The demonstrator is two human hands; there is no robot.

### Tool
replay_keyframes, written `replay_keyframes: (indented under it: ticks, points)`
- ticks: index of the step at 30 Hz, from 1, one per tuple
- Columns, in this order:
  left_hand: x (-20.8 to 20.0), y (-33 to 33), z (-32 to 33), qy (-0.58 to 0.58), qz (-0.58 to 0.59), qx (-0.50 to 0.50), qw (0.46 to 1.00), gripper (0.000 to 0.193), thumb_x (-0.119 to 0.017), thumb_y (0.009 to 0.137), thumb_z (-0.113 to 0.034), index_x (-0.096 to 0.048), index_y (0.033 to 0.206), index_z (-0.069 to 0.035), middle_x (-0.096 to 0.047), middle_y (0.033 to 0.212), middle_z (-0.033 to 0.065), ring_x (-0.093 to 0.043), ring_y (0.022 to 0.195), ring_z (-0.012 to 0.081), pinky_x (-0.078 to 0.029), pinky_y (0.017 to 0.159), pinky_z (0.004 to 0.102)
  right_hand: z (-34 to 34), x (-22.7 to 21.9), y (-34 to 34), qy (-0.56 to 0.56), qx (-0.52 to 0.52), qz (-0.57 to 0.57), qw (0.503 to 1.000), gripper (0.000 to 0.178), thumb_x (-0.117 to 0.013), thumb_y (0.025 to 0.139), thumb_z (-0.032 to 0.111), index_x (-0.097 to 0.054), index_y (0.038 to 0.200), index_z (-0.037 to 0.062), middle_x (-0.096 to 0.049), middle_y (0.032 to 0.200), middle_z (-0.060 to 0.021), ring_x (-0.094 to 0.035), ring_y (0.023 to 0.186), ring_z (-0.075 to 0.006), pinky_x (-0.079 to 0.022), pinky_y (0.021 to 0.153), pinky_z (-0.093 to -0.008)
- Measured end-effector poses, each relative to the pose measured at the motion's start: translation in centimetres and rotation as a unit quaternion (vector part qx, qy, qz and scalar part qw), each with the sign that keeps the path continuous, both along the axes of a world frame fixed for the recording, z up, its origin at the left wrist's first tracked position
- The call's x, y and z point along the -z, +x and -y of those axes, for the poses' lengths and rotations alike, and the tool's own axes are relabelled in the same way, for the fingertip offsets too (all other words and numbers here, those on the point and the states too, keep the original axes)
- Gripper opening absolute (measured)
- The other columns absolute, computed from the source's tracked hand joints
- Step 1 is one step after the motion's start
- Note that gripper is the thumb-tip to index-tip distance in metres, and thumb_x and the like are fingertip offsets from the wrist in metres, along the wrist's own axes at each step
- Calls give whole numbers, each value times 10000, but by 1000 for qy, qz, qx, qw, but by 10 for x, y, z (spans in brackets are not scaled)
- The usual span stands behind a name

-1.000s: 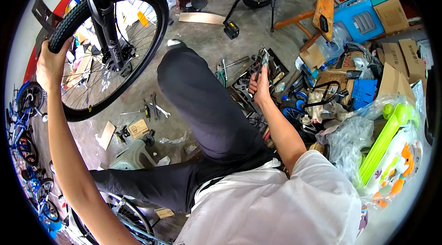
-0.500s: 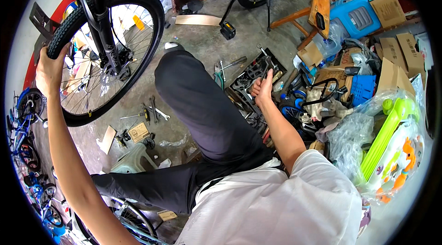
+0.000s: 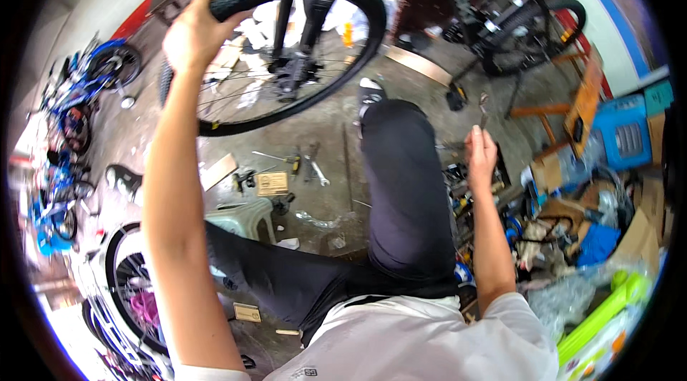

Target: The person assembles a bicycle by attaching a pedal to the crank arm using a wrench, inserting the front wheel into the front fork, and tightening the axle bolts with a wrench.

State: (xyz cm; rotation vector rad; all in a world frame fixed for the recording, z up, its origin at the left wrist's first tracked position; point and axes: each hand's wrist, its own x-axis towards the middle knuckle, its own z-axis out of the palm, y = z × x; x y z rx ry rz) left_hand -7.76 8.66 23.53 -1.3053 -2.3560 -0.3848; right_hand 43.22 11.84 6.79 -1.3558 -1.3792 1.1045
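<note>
My left hand (image 3: pixel 197 34) is closed over the knobbly tyre of the bicycle's front wheel (image 3: pixel 240 0), at its left side. The dark fork (image 3: pixel 312 30) comes down to the wheel's hub. In my right hand (image 3: pixel 481 159) is a slim metal wrench (image 3: pixel 484 103), its head pointing up and away from me. That hand is above the far edge of a tool tray (image 3: pixel 494 173) crowded with tools, partly hidden by my forearm. On the floor between my knees and the wheel lie a screwdriver (image 3: pixel 293 163) and a combination wrench (image 3: pixel 319 172).
A small cardboard box (image 3: pixel 272 183) and a pale plastic stool (image 3: pixel 240 220) are near my left leg. Another bicycle (image 3: pixel 494 30) and a wooden bench (image 3: pixel 583 98) stand far right. Packaging and a blue crate (image 3: pixel 600 243) pile up at right; small blue bikes (image 3: pixel 79 123) line the left.
My view has swung left, so everything sits further right. My right hand has risen from the tool tray with the wrench. My left hand keeps hold of the tyre.
</note>
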Motion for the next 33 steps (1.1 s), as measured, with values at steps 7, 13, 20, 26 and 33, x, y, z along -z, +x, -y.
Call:
replay_keyframes:
  ticks: [7, 13, 20, 26, 33]
  points:
    - [4, -10, 10, 65, -33, 44, 996, 678, -782, 681, -665, -639, 914, -44, -716, 829, 168, -726, 782, 333, -579, 717, 442, -20, -124, -151, 231, -214, 114, 942, 261, -588, 1000, 237, -637, 992, -19, -688, 798, -133, -664, 728, -204, -498, 695, -327]
    - [8, -11, 7, 112, -37, 93, 989, 645, -813, 673, -609, -619, 912, -42, -698, 826, 151, -705, 815, 333, -558, 744, 440, -33, -134, -274, 91, -346, 95, 929, 348, -532, 1021, 340, -613, 984, 4, -644, 733, -131, -648, 695, -224, -482, 667, -362]
    - [7, -23, 16, 111, 58, 129, 984, 606, -662, 810, -616, -673, 1071, -70, -714, 1012, 145, -673, 977, 346, -512, 871, 443, -36, -113, -346, 147, -343, 41, 927, 350, -514, 1021, 352, -639, 963, 31, -666, 772, -166, -671, 750, -331, -484, 688, -412]
    - [5, -29, 20, 169, 167, 143, 961, 789, -623, 807, -733, -611, 1085, 5, -720, 957, 225, -697, 958, 385, -523, 879, 461, -33, -113, -376, 157, -343, 9, 926, 355, -487, 1029, 331, -631, 998, 7, -502, 653, -16, -495, 485, -114, -401, 461, -296]
    - [6, -24, 18, 143, 174, 82, 971, 687, -559, 906, -631, -546, 1089, 31, -683, 926, 303, -666, 924, 448, -506, 837, 518, -19, -121, -406, 215, -432, 58, 874, 319, -477, 964, 297, -582, 970, -4, -668, 891, -260, -638, 889, -466, -487, 791, -520]
